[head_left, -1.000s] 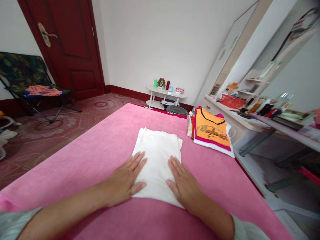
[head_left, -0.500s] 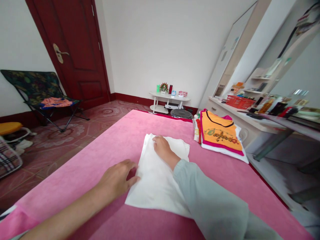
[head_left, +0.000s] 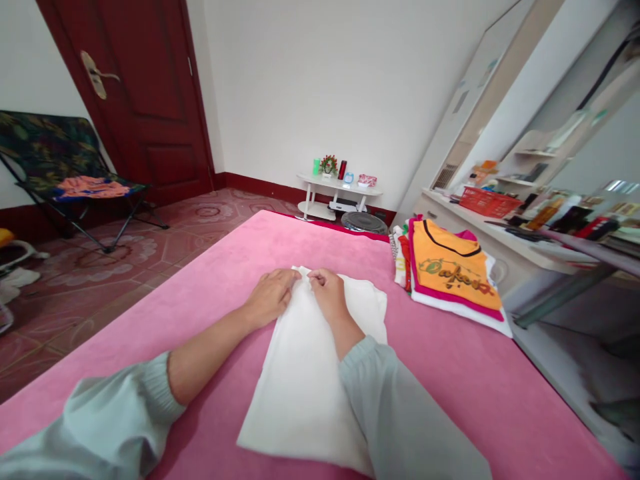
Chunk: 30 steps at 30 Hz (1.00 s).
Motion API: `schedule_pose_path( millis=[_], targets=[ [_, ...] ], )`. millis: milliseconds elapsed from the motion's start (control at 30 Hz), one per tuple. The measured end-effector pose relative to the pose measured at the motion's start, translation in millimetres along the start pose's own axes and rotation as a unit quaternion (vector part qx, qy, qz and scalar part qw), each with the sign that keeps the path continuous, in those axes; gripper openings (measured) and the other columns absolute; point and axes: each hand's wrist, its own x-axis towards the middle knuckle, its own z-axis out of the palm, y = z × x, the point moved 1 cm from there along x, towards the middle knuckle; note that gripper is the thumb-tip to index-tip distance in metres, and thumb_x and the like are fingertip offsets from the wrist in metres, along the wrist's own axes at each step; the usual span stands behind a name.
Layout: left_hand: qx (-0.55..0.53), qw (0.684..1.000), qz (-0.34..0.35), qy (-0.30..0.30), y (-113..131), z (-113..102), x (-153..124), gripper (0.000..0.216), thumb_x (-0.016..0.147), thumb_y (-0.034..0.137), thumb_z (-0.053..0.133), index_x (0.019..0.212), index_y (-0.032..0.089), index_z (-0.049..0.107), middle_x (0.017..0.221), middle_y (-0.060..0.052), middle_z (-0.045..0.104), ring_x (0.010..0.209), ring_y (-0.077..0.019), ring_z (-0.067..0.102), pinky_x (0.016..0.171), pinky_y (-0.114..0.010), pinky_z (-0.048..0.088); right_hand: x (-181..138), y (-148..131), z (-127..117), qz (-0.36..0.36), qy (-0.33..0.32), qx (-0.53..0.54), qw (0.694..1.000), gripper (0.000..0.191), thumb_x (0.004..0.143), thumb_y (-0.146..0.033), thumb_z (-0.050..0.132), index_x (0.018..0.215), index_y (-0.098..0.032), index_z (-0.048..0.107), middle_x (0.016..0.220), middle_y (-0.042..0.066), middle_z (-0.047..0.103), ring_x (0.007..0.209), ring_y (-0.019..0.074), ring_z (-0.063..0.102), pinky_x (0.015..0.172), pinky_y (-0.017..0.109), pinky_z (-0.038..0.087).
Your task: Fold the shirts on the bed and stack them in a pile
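Note:
A folded white garment (head_left: 315,387) lies flat on the pink bedspread (head_left: 210,280), its long side running away from me. At its far left corner my left hand (head_left: 273,293) has its fingers closed on the edge. Close beside it, my right hand (head_left: 327,290) pinches the cloth near the far edge, with the wrist resting over the garment. My right sleeve covers part of the garment's right side. To the right sits a stack of folded clothes (head_left: 453,270), topped by an orange shirt with dark lettering.
A dressing table with a red basket (head_left: 487,201) and several bottles stands along the right. Beyond the bed is a low white table (head_left: 340,183) with small items. On the left, a folding chair (head_left: 75,180) holds orange clothing near a dark red door (head_left: 135,87).
My left hand has moved forward from the garment's left side to its far left corner and closed there. The fingers of my right hand have drawn into a pinch. The view has shifted slightly.

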Motion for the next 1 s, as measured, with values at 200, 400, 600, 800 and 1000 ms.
schedule_pose_path(
  millis=[200,400,600,800,1000],
  targets=[
    [-0.057,0.997,-0.037,0.035,-18.7,4.9,25.5,0.038,0.081,0.016,0.040,0.115,0.017,0.056,0.107,-0.007,0.065,0.096,-0.0196,0.060,0.086,-0.031,0.045,1.5,-4.6,-1.0,0.039,0.035,0.063,0.997,0.017,0.073,-0.020,0.049,0.081,-0.019,0.065,0.073,-0.001,0.065,0.058,0.0125,0.060,0.062,0.024,0.049],
    [-0.075,0.989,-0.115,-0.062,-39.5,5.4,71.1,0.022,0.064,0.021,0.059,0.081,0.015,0.072,0.076,-0.002,0.071,0.069,-0.0165,0.063,0.063,-0.023,0.046,-1.4,-5.9,-1.9,0.035,-0.004,0.053,0.998,0.019,0.074,-0.017,0.049,0.082,-0.019,0.066,0.075,-0.002,0.066,0.060,0.0118,0.060,0.063,0.024,0.050],
    [-0.131,0.976,-0.173,0.008,-42.9,14.2,70.6,0.017,0.062,0.022,0.060,0.072,0.013,0.071,0.069,-0.002,0.071,0.065,-0.0160,0.063,0.061,-0.022,0.046,-2.9,-5.0,-2.2,0.023,-0.013,0.022,0.999,0.020,0.076,-0.015,0.050,0.084,-0.020,0.068,0.077,-0.002,0.066,0.069,0.0128,0.060,0.070,0.024,0.050],
    [0.025,0.981,-0.180,0.071,-30.4,9.5,53.4,0.024,0.070,0.017,0.051,0.085,0.014,0.069,0.082,-0.007,0.071,0.075,-0.0187,0.064,0.069,-0.024,0.045,-2.2,-3.8,-2.3,0.018,-0.005,-0.030,0.999,0.020,0.078,-0.015,0.050,0.088,-0.019,0.066,0.084,0.000,0.068,0.074,0.0126,0.062,0.073,0.023,0.049],
    [0.018,0.969,-0.218,-0.115,-0.3,-20.7,-6.2,0.040,0.081,0.049,0.047,0.061,0.018,0.064,0.061,-0.006,0.067,0.060,-0.0192,0.062,0.055,-0.025,0.038,-1.6,-24.9,-6.4,0.012,-0.053,-0.195,0.979,0.024,0.086,-0.038,0.050,0.086,-0.021,0.067,0.087,0.003,0.070,0.081,0.0161,0.063,0.074,0.025,0.045]
  ],
)
